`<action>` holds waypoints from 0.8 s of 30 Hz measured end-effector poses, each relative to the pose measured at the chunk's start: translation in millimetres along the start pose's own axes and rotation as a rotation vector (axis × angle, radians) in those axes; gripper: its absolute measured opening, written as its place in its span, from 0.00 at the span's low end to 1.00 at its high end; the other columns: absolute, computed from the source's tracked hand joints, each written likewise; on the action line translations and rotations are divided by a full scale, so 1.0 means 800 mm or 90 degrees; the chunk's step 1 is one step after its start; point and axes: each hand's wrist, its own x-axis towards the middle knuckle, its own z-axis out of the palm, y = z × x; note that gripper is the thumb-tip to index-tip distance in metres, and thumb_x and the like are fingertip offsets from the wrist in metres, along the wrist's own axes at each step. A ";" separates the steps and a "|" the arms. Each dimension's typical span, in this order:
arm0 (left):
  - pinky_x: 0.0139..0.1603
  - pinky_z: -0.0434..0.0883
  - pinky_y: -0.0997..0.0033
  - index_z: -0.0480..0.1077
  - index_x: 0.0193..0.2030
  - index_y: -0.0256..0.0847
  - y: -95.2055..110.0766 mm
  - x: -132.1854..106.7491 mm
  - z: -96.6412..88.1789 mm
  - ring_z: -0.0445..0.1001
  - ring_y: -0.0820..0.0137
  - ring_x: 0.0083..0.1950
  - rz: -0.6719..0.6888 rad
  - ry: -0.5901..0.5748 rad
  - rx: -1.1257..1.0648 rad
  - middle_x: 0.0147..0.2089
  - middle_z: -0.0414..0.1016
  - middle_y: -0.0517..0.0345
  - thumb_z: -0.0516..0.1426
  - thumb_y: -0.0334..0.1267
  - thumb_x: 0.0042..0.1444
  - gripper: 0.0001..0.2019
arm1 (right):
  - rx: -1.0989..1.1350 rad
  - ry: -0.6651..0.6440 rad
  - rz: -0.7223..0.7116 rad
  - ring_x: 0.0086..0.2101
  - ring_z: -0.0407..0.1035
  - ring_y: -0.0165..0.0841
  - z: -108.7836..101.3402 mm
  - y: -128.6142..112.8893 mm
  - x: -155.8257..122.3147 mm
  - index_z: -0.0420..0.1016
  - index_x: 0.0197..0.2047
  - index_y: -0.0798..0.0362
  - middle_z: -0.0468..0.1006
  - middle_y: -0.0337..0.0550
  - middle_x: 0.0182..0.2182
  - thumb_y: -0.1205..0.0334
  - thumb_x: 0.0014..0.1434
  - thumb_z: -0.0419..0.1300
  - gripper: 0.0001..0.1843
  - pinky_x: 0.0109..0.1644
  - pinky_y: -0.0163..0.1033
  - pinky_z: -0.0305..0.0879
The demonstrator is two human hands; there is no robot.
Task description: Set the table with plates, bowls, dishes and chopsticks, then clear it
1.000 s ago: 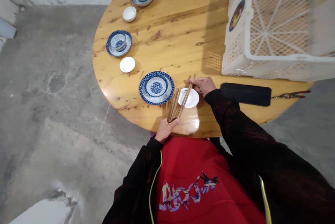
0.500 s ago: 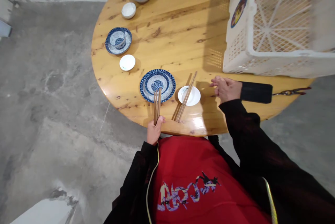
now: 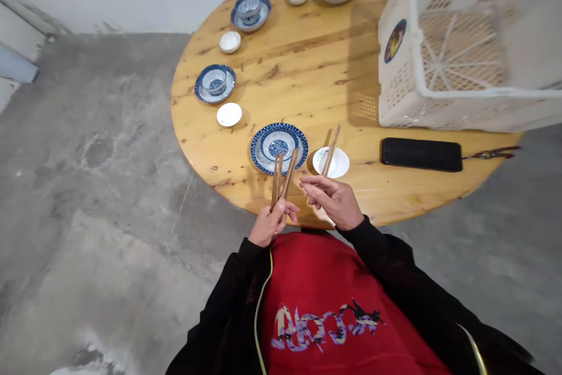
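My left hand (image 3: 270,224) grips several wooden chopsticks (image 3: 281,176) near the table's front edge, their tips pointing up over a blue-and-white plate (image 3: 278,148). My right hand (image 3: 331,202) is curled around the lower end of another pair of chopsticks (image 3: 331,150), which stand tilted above a small white saucer (image 3: 337,162). The hand hides their lower ends. Both hands are close together, not touching, above the round wooden table (image 3: 246,71).
Blue-and-white bowls on plates (image 3: 215,83) and small white dishes (image 3: 229,114) stand towards the far left. A white lattice plastic crate (image 3: 439,53) fills the far right. A black flat pad (image 3: 421,154) lies at the right edge. Concrete floor surrounds the table.
My right hand has moved left from beside the black pad and taken the chopsticks off the saucer. My left hand has lifted its chopsticks and now holds more of them upright.
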 end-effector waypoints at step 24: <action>0.15 0.43 0.77 0.77 0.39 0.30 0.011 -0.024 -0.057 0.49 0.85 0.14 0.005 -0.172 -0.206 0.25 0.71 0.60 0.55 0.69 0.57 0.36 | 0.134 0.115 0.017 0.20 0.67 0.26 0.081 -0.002 -0.023 0.82 0.36 0.54 0.81 0.45 0.30 0.44 0.50 0.72 0.21 0.20 0.32 0.62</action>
